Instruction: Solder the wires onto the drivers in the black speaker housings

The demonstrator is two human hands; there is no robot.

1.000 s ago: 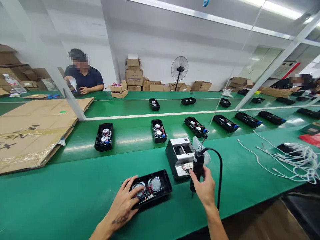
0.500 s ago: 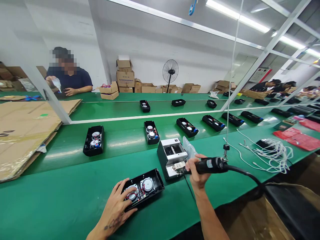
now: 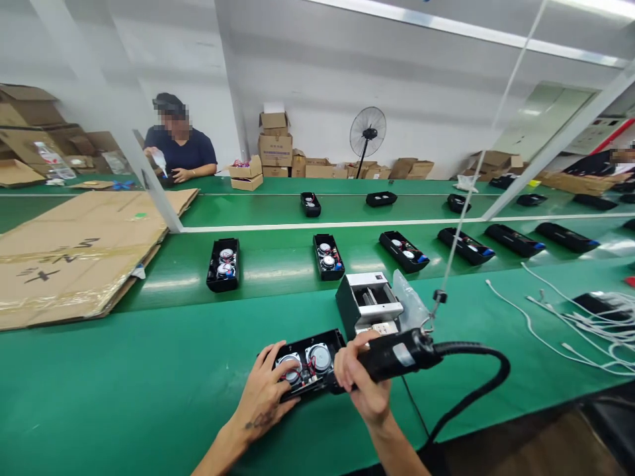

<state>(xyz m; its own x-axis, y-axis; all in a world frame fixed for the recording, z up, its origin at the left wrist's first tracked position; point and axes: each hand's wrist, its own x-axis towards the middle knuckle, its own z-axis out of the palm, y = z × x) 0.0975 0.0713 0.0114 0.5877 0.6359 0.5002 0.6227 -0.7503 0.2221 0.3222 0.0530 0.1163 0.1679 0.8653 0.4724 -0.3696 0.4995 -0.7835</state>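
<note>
We note right hand [image 3: 367,391], clamped on driver [image 3: 397,355], moved from machine [image 3: 380,309] to housing [image 3: 339,341] (left hand [image 3: 262,389] gripping it); work centres there.

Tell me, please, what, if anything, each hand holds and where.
The right hand grips the electric screwdriver near its front end; the left hand holds the speaker housing at its left end.

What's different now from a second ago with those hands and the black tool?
The right hand moved the driver from beside the machine leftward, down to the right end of the case. Nothing was let go. The left hand stayed on the case's left end, and the right hand kept its driver.
</note>
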